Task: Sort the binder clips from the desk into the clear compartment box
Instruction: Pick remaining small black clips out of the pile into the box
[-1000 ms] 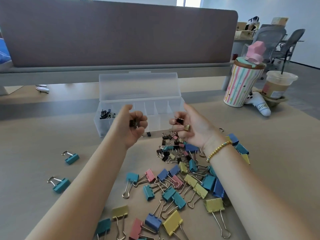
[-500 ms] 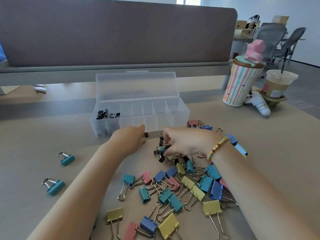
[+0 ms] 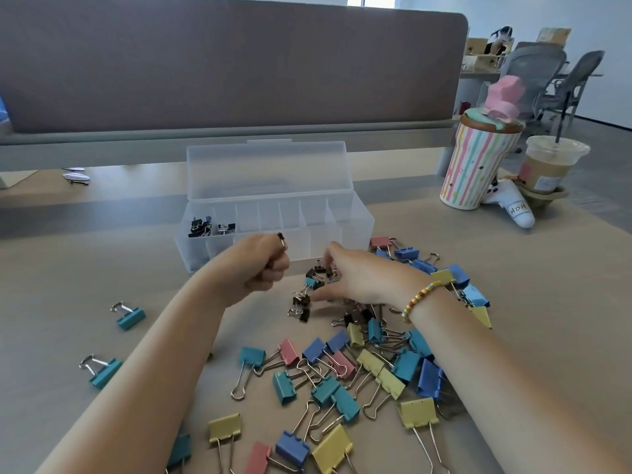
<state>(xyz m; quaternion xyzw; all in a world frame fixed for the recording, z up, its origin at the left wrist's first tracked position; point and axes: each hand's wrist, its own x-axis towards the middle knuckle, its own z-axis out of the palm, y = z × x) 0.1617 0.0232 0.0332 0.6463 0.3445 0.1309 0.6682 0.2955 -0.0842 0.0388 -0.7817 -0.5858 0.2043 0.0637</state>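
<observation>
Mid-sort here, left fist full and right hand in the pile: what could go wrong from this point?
1. The left hand grips small black clips in a closed fist; one pokes out at the top and might drop short of the clear compartment box.
2. The right hand reaches into tangled small black clips beside coloured clips; linked wire handles may drag a wrong one along.

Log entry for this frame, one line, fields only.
left hand: grips small black clips | right hand: fingers reaching into black clips | compartment box: open, black clips in leftmost compartments
</observation>
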